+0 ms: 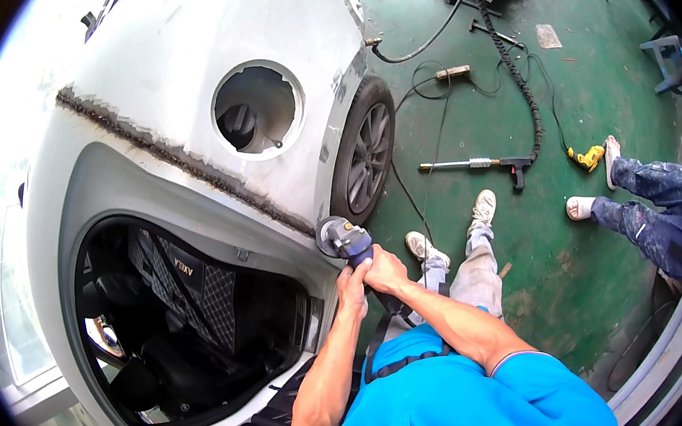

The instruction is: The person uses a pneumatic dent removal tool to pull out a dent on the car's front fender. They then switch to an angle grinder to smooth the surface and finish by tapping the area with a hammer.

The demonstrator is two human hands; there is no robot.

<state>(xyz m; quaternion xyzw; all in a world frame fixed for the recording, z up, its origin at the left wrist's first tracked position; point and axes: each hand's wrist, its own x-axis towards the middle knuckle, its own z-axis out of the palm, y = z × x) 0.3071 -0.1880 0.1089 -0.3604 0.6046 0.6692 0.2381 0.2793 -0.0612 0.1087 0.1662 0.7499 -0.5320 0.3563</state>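
Both of my hands are closed around an angle grinder (344,241). My left hand (353,287) grips it from the near left side, and my right hand (387,270) wraps its body just to the right. The grinder's head is at the right end of a rough, brown weld seam (188,165) on a pale grey car body panel (170,20). Whether the disc touches the metal, I cannot tell. Above the seam, a round fuel filler opening (281,153) shows a dark cap inside.
Left of my arms is the car's door opening with a dark quilted seat (183,288). A wheel (367,149) stands beyond the grinder. On the green floor lie cables, a spray gun (479,164) and a yellow power tool (588,158). Another person's legs (647,224) are at the right.
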